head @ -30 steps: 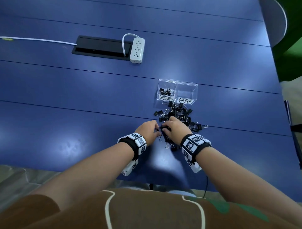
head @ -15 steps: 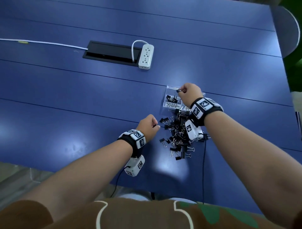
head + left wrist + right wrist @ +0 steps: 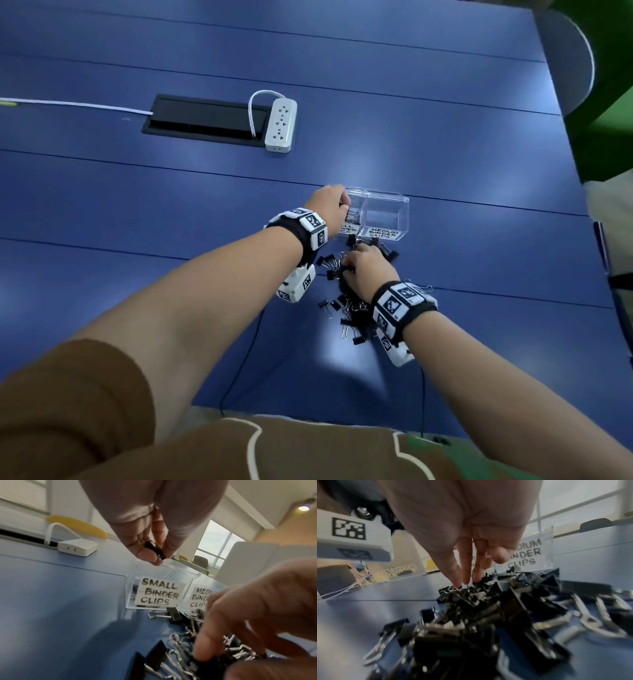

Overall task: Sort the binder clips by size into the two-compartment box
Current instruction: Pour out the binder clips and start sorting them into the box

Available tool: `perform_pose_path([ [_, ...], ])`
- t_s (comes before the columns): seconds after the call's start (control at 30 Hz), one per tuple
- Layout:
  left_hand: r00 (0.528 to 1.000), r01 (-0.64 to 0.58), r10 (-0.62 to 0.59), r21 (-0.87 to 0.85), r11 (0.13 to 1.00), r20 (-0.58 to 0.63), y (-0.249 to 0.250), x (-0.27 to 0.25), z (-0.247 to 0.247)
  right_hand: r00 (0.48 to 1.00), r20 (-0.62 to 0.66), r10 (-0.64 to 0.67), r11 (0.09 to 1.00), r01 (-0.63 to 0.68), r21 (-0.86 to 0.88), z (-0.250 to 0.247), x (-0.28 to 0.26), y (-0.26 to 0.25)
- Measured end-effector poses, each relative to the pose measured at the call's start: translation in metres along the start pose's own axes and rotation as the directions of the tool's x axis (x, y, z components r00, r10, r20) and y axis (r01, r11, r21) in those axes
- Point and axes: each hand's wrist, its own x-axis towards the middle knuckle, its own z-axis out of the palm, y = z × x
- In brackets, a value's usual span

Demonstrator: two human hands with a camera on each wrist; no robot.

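Observation:
A clear two-compartment box (image 3: 406, 205) stands on the blue table, labelled SMALL BINDER CLIPS (image 3: 159, 595) on the left and MEDIUM BINDER CLIPS (image 3: 529, 553) on the right. My left hand (image 3: 344, 209) hovers over the small compartment and pinches a small black binder clip (image 3: 153, 549) between thumb and fingertips (image 3: 145, 555). A few small clips lie in that compartment; the medium one looks bare. Just in front of the box lies a pile of black binder clips (image 3: 352, 318). My right hand (image 3: 346, 265) reaches down into the pile (image 3: 488, 615), its fingertips (image 3: 458, 584) closing on one clip.
A white power strip (image 3: 281, 125) lies beside a black cable hatch (image 3: 205, 120) at the back, with a white cable (image 3: 68, 104) running left. A grey chair back (image 3: 568, 58) stands at the table's right edge. Thin black wires hang from both wrists.
My right hand has left the box and come back down to the pile. My left hand has moved from the pile's left edge up to the small compartment, carrying a clip.

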Motion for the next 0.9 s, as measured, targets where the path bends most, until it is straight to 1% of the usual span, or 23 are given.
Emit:
perform_pose_path([
  [0.13, 0.994, -0.091, 0.088, 0.052, 0.995, 0.061, 0.003, -0.002, 0.005, 0.998, -0.024, 0.061, 0.998, -0.061, -0.014, 0.001, -0.007, 0.012],
  [0.2, 0.990, -0.137, 0.136, 0.037, 0.990, 0.024, -0.001, -0.011, 0.006, 0.997, -0.057, 0.050, 0.999, -0.050, -0.008, -0.001, -0.007, 0.013],
  [0.27, 0.987, -0.158, 0.159, 0.025, 0.987, -0.034, -0.012, -0.023, 0.009, 0.996, -0.089, 0.001, 1.000, -0.001, 0.008, -0.002, -0.003, 0.010],
  [0.3, 0.987, -0.154, 0.155, 0.022, 0.988, -0.039, -0.018, -0.030, 0.012, 0.995, -0.095, -0.026, 1.000, 0.027, 0.013, -0.002, -0.001, 0.007],
  [0.37, 0.992, -0.128, 0.129, 0.031, 0.991, -0.003, -0.033, -0.044, 0.020, 0.996, -0.072, -0.051, 0.999, 0.051, 0.000, -0.002, 0.004, 0.000],
  [0.5, 0.989, -0.081, 0.063, 0.138, 0.987, 0.136, -0.057, -0.061, 0.038, 1.000, 0.007, -0.003, 0.995, 0.004, -0.096, 0.001, 0.008, -0.004],
  [0.57, 0.985, -0.059, 0.030, 0.175, 0.983, 0.168, -0.064, -0.066, 0.043, 1.000, 0.023, 0.004, 0.989, 0.000, -0.149, 0.003, 0.008, -0.003],
  [0.63, 0.986, -0.052, 0.020, 0.189, 0.981, 0.165, -0.067, -0.070, 0.044, 1.000, 0.028, 0.002, 0.986, 0.003, -0.169, 0.004, 0.008, -0.004],
  [0.77, 0.991, -0.020, -0.005, 0.190, 0.982, 0.132, -0.070, -0.077, 0.043, 1.000, 0.006, -0.020, 0.988, 0.021, -0.151, 0.004, 0.009, -0.004],
  [0.83, 0.994, 0.020, -0.035, 0.135, 0.991, 0.107, -0.070, -0.080, 0.040, 0.998, -0.052, -0.042, 0.995, 0.037, -0.093, 0.003, 0.008, -0.001],
  [0.9, 0.993, 0.057, -0.063, 0.064, 0.996, 0.095, -0.071, -0.083, 0.038, 0.989, -0.140, -0.055, 0.998, 0.058, 0.017, 0.001, 0.006, 0.003],
])
